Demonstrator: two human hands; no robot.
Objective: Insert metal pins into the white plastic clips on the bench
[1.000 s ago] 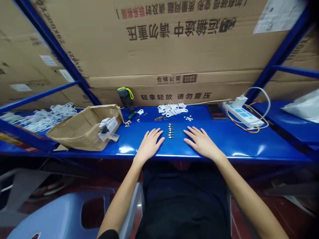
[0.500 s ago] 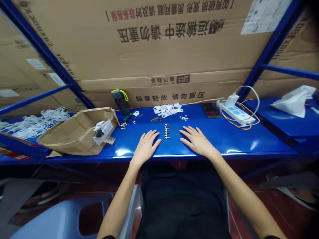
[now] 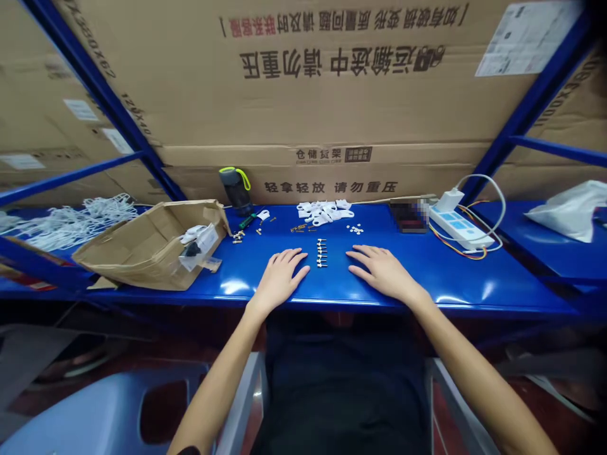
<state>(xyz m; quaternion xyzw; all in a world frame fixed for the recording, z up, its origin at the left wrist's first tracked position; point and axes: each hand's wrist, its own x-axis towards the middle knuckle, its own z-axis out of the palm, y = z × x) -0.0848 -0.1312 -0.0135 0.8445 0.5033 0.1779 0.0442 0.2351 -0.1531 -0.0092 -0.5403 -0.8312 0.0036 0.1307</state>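
Note:
My left hand [image 3: 281, 276] lies palm down on the blue shelf top [image 3: 332, 292], fingers stretched and thumb apart. My right hand [image 3: 380, 270] rests flat on the same surface, its fingers spread and holding nothing. Between the two hands stands a short column of several small white parts with dark pins [image 3: 322, 253]; neither hand touches it. Behind it are a pile of white plastic pieces [image 3: 324, 211], some brass-coloured screws [image 3: 300, 228] and a few small white discs [image 3: 355, 229].
At left sits an open cardboard box [image 3: 142, 253] beside a heap of white cords [image 3: 80, 221]. A dark bottle [image 3: 236, 191], a green-handled screwdriver [image 3: 247, 220] and small brass-coloured pieces [image 3: 238, 236] are near it. A dark tray [image 3: 408, 218] and a white power strip [image 3: 462, 229] stand at right.
The view has shifted slightly, so most things appear a little further right. My right hand's fingers look a bit closer together; both hands still rest on the surface.

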